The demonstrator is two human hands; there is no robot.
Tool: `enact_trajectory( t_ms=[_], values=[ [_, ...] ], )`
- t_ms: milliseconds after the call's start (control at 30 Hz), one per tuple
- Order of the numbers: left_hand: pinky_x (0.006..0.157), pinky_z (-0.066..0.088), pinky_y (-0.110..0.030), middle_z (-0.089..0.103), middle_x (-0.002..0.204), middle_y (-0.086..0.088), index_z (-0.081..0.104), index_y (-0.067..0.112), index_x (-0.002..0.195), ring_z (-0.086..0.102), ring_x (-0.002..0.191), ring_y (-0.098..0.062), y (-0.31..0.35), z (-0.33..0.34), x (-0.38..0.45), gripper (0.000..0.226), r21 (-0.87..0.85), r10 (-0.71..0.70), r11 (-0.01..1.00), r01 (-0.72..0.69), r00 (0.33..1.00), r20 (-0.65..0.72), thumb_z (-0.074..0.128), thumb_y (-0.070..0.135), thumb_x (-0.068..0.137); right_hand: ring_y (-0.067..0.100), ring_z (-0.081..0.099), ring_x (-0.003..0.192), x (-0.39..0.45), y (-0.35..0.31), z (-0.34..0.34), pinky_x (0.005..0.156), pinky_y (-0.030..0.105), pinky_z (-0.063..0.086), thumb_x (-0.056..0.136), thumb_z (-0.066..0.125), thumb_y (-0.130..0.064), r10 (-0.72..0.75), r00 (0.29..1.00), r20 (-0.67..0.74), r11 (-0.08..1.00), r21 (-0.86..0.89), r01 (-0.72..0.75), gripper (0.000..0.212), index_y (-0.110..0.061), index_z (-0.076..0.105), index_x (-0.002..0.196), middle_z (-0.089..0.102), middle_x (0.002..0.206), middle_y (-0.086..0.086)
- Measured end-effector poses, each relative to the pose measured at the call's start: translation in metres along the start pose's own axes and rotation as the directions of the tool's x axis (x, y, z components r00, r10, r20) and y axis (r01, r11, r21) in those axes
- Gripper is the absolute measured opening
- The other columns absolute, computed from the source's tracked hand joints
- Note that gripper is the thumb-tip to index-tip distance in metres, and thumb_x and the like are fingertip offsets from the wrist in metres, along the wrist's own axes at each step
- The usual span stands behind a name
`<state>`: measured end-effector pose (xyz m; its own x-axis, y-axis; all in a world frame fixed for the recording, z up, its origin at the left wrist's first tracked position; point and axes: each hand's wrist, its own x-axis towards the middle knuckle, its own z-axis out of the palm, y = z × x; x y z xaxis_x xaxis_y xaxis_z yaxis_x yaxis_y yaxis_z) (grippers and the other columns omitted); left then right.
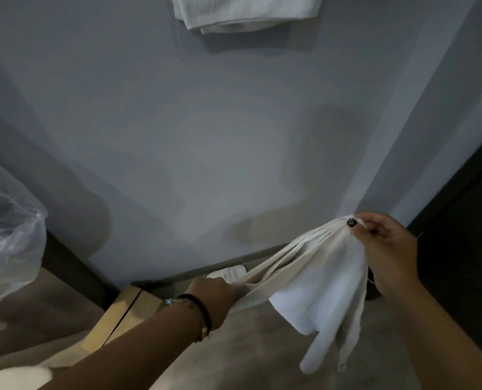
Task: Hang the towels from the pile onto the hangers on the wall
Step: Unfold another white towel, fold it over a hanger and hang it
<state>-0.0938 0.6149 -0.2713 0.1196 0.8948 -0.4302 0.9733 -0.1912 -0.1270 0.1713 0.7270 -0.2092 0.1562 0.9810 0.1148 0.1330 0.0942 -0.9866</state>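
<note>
Towel in hand: you hold a white towel (pixel 313 280) stretched between your two hands, low in front of the grey wall (pixel 178 136); its upper edge runs taut from lower left to upper right, and the rest hangs down in loose folds toward the floor (pixel 248 347).
Left hand: your left hand (pixel 214 296) is closed round the lower left end of the towel, fingers curled over the bunched cloth; bracelets (pixel 197 313) sit on that wrist.
Right hand: your right hand (pixel 380 243) pinches the upper right corner of the towel between thumb and fingertips, higher than the left hand, near the wall's corner; the thumbnail is dark.
Hung towel: another white towel (pixel 245 12) hangs folded against the wall at the top edge of view; what holds it is out of frame.
Pile: pale cloth (pixel 14 375) shows at the bottom left corner, too blurred to tell more.
Beside you: a clear plastic bag (pixel 6 235) stands at the left edge; a light wooden piece (pixel 119 313) lies by the wall's base, and a small white object (pixel 228 273) lies just behind your left hand.
</note>
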Motion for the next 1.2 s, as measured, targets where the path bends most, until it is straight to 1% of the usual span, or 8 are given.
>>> enact_trajectory(
  t_ms=[167,333,467,667,833,933,1033,1200],
  values=[
    [0.084,0.045,-0.039,0.065,0.114,-0.011,0.063,0.012,0.110,0.059,0.107,-0.031,-0.003,-0.015,0.021,0.026,0.109,-0.073,0.991,0.076,0.997,-0.034,0.039,0.017,0.101,0.012,0.059,0.076,-0.005,0.008,-0.015,0.079,0.029,0.048,0.084,0.071,-0.005,0.034,0.999,-0.039,0.999,-0.035,-0.035,0.015,-0.012,0.070,0.097,0.063,0.079,0.000],
    [0.050,0.041,-0.023,0.063,0.071,0.001,0.058,0.019,0.073,0.062,0.057,-0.022,-0.032,-0.017,0.015,0.022,-0.043,0.122,0.985,-0.165,0.861,-0.494,0.038,0.026,0.079,0.003,0.059,0.079,-0.005,0.015,-0.037,0.087,0.032,0.049,0.085,0.068,-0.003,0.073,0.985,-0.159,0.996,-0.046,-0.082,0.017,-0.011,0.069,0.100,0.064,0.086,-0.010],
    [0.050,0.036,-0.022,0.058,0.077,0.001,0.046,0.023,0.082,0.055,0.057,-0.023,-0.044,-0.022,0.002,0.005,-0.239,0.130,0.914,-0.329,0.794,-0.594,0.043,0.026,0.083,-0.001,0.061,0.084,-0.007,0.016,-0.049,0.081,0.020,0.047,0.086,0.066,-0.003,0.099,0.977,-0.187,0.995,0.016,-0.097,0.021,-0.022,0.068,0.096,0.065,0.090,-0.013],
    [0.062,0.041,-0.021,0.052,0.095,-0.002,0.056,0.013,0.084,0.046,0.070,-0.011,-0.058,-0.065,-0.017,0.031,-0.102,0.189,0.904,-0.416,0.600,-0.777,0.063,0.043,0.085,-0.004,0.063,0.079,-0.006,0.012,-0.050,0.087,0.029,0.049,0.086,0.065,0.000,0.090,0.985,-0.146,0.995,0.057,-0.082,0.019,-0.015,0.068,0.096,0.066,0.089,-0.010],
    [0.073,0.041,-0.006,0.052,0.103,0.001,0.055,0.013,0.088,0.051,0.088,0.004,-0.063,-0.091,-0.031,0.021,-0.424,-0.259,0.836,-0.348,0.430,-0.865,0.061,0.033,0.086,-0.009,0.062,0.075,0.003,-0.020,-0.046,0.076,0.016,0.052,0.086,0.065,-0.005,-0.070,0.996,-0.057,0.996,0.044,0.072,0.019,-0.015,0.068,0.102,0.066,0.090,-0.011],
    [0.055,0.041,-0.022,0.053,0.077,0.005,0.044,0.017,0.085,0.052,0.068,-0.011,-0.062,-0.098,-0.030,0.021,-0.779,-0.635,0.591,-0.210,0.474,-0.610,0.063,0.026,0.091,-0.002,0.062,0.074,0.018,-0.038,-0.025,0.071,0.010,0.050,0.084,0.070,-0.008,-0.146,0.989,0.000,0.989,-0.013,0.146,0.019,-0.018,0.070,0.100,0.068,0.087,-0.003],
    [0.054,0.036,-0.030,0.048,0.073,0.001,0.041,0.010,0.086,0.046,0.063,-0.014,-0.065,-0.104,-0.036,0.025,-0.843,-0.727,0.489,-0.226,0.428,-0.537,0.063,0.022,0.091,0.010,0.063,0.076,0.037,-0.049,-0.005,0.069,0.016,0.050,0.081,0.074,-0.009,-0.167,0.986,0.008,0.985,0.048,0.167,0.018,-0.024,0.071,0.091,0.068,0.081,0.000],
    [0.053,0.043,-0.019,0.050,0.073,0.005,0.046,0.019,0.082,0.047,0.058,0.001,-0.068,-0.158,-0.084,0.032,-0.757,-0.743,0.496,-0.426,0.242,-0.623,0.076,0.029,0.079,-0.005,0.057,0.061,0.056,-0.117,0.005,0.064,0.015,0.047,0.081,0.075,-0.010,-0.341,0.940,-0.003,0.927,0.166,0.337,0.018,-0.011,0.071,0.099,0.065,0.075,-0.006]
  ],
)
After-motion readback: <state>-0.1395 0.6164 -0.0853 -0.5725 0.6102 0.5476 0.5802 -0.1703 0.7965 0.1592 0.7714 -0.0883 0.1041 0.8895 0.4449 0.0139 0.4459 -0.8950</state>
